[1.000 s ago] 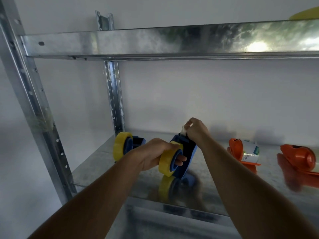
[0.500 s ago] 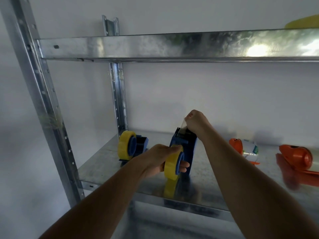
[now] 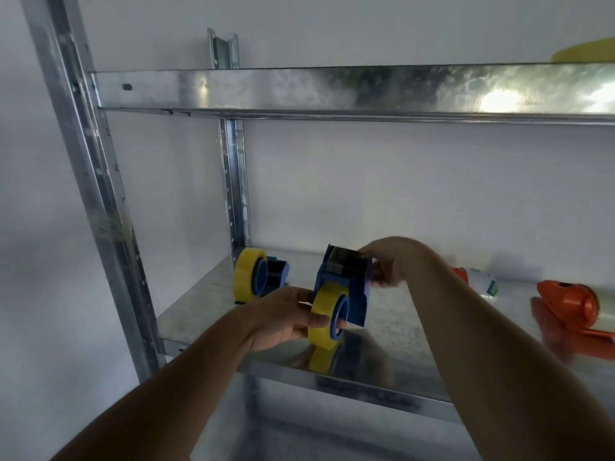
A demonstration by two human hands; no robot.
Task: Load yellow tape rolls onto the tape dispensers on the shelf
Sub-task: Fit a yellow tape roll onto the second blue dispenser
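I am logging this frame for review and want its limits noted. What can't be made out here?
- Right hand: motion-blurred in the head view, so its hold on the blue dispenser is unclear.
- Label on the clear roll: too small, partly behind the right forearm.
- Yellow object on the upper shelf: mostly hidden by the shelf's front lip and cut off at the right edge.
- Right orange dispenser: cut off by the right edge.

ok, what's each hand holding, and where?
Left hand grips the yellow tape roll by its rim; right hand holds the blue dispenser at its head end.
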